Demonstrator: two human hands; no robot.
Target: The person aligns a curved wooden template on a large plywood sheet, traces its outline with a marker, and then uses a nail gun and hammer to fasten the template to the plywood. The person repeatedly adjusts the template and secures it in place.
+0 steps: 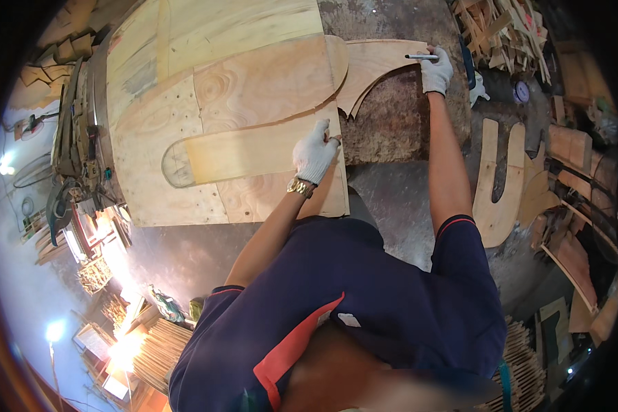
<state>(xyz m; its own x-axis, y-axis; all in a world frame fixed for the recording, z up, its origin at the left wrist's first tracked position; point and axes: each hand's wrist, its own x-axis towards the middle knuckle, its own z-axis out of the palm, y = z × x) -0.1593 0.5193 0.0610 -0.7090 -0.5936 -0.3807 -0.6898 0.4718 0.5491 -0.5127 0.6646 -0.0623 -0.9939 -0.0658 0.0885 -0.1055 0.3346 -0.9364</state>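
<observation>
My right hand (436, 71), in a white knit glove, grips a slim pen (420, 57) with a dark tip pointing left. It rests by the narrow far-right end of a curved plywood piece (381, 56). That piece reaches past the right edge of a large pale plywood sheet (254, 77). My left hand (314, 152), gloved, with a gold watch at the wrist, lies on the wood near the sheet's right edge. Its index finger is stretched forward and its thumb stands apart; the other fingers are partly hidden. Beneath it runs a long plywood strip (244, 152) with a rounded left end.
The sheet lies on a worn brown work surface (391, 130). A U-shaped plywood piece (499, 206) lies on the floor to the right. Wood offcuts (505, 31) are heaped at the far right. Tools (89, 154) hang along the left side, near bright lamps (55, 330).
</observation>
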